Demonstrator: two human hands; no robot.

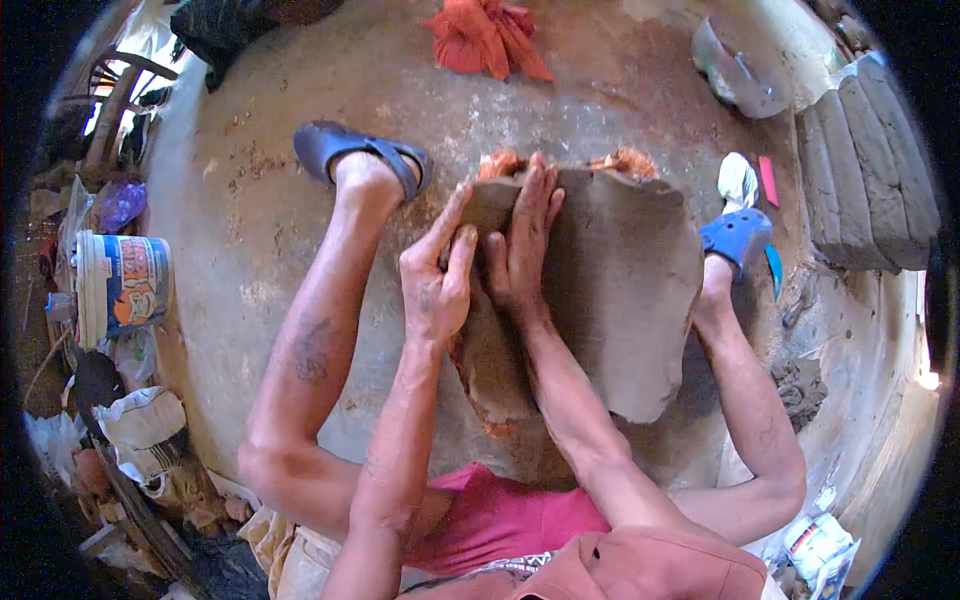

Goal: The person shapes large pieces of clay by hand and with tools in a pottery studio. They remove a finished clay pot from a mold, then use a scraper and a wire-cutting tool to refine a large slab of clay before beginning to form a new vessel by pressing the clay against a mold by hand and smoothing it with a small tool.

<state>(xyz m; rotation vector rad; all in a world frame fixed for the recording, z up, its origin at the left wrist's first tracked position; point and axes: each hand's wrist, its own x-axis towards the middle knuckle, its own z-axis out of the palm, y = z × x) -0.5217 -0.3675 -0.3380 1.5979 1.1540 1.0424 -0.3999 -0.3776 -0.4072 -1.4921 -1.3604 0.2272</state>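
you are working a grey-brown clay slab [625, 290] between your legs [325, 300]
your right hand [522, 255] is lying flat on it, grasping nothing; whether your left hand [437, 285] is pinching its edge, i cannot tell. you are likely handling something heavy, soft, tearable, needing broad support beneath both sides.

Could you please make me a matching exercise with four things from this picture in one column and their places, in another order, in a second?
Things:
1. bucket
2. broad clay slab
3. red cloth
4. stack of grey slabs

Places:
A. top middle of the picture
B. far right of the picture
C. left side of the picture
D. under the right hand

Right pairs: 1-C, 2-D, 3-A, 4-B
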